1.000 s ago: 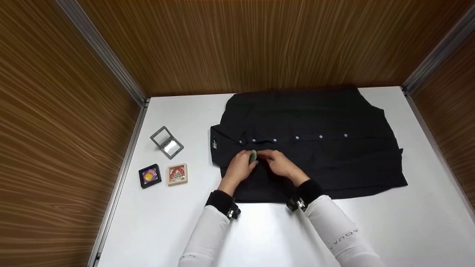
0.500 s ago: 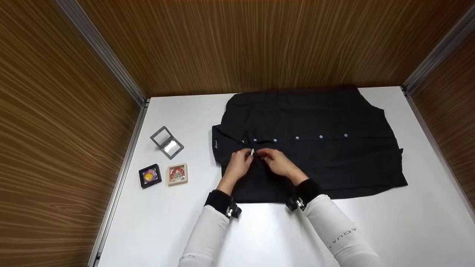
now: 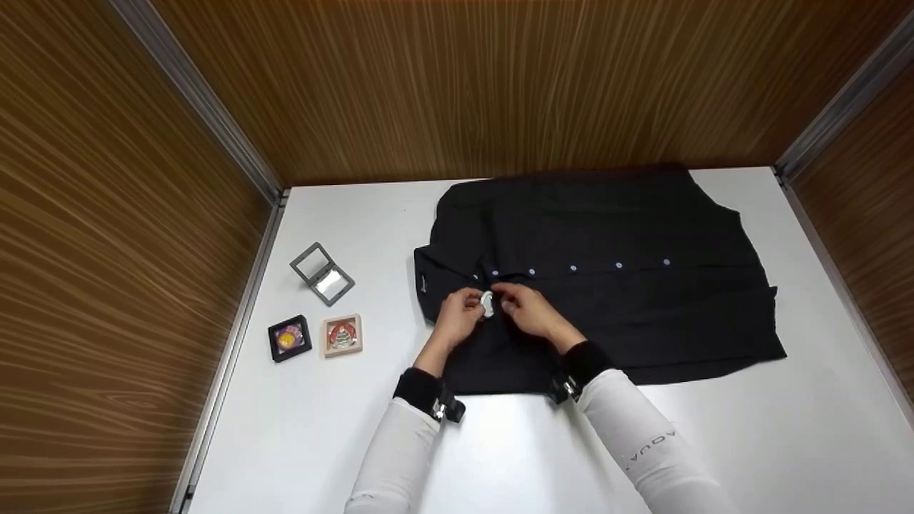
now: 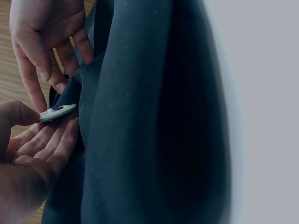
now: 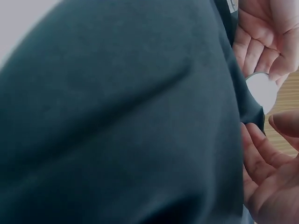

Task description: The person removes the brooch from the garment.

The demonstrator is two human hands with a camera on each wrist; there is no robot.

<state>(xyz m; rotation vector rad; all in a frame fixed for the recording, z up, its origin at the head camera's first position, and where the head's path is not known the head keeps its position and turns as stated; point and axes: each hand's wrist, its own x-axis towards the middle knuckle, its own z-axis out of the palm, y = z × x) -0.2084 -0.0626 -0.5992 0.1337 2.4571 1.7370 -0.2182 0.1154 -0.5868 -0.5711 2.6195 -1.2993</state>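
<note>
Left hand [image 3: 458,314] is pinching the round, green-rimmed white badge [image 3: 487,305] over the black cloth shirt [image 3: 607,293]!
Shirt's reaching the table's [image 3: 371,228] far edge; the right hand's [image 3: 528,308] relaxed fingers are touching it, so slack folds risk sliding, tugging the badge free.

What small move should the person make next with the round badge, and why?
Perhaps close the right hand on the shirt beside the badge, to hold that spot steady: its thumb stands apart from its fingers, while the left hand pinches the badge, pale side showing.
</note>
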